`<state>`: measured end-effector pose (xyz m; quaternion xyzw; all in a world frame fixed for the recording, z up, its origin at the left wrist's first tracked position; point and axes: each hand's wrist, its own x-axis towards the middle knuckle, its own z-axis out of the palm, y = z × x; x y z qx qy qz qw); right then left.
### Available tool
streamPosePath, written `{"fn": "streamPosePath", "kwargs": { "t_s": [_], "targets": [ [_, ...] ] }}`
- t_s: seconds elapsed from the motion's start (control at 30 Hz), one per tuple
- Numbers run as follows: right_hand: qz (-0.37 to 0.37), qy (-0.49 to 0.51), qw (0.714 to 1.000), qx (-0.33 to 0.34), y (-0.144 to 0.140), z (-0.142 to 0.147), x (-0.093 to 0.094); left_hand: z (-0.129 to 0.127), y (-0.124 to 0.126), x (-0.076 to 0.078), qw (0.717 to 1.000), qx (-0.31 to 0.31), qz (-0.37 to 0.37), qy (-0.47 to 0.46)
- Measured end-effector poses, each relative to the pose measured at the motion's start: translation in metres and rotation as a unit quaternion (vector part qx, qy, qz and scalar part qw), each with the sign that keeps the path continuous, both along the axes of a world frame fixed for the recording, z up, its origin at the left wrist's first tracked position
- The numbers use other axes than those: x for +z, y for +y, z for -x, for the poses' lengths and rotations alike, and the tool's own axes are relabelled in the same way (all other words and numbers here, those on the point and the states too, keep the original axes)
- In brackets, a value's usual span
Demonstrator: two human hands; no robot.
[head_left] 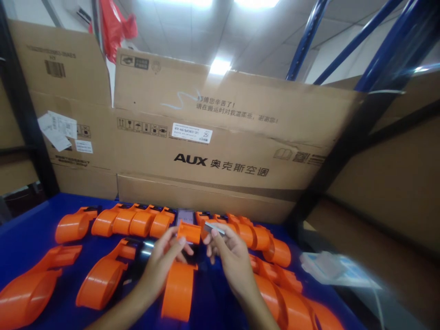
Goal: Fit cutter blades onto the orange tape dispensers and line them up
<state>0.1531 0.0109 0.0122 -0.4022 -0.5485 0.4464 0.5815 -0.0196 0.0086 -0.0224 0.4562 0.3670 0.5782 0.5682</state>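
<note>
dispensers (pixel 137 222) on table (pixel 27 229), cartons (pixel 220 156) behind

We found little open desk (pixel 30 229): orange tape dispensers (pixel 103 279) crowded both sides of our hands, and a row of them (pixel 137 222) lay just beyond. Behind that row, stacked cardboard boxes (pixel 220 160) walled off the far edge. Bare blue surface remained at the near left corner and between the left-hand dispensers.
</note>
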Motion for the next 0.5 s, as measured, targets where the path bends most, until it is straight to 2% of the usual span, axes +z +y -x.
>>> {"fn": "streamPosePath", "kwargs": {
  "t_s": [0.5],
  "targets": [
    [0.004,-0.061,0.998,0.026,0.0035,-0.006,-0.0038,0.002,0.0036,-0.007,0.999,-0.029,0.006,0.018]
  ]
}}
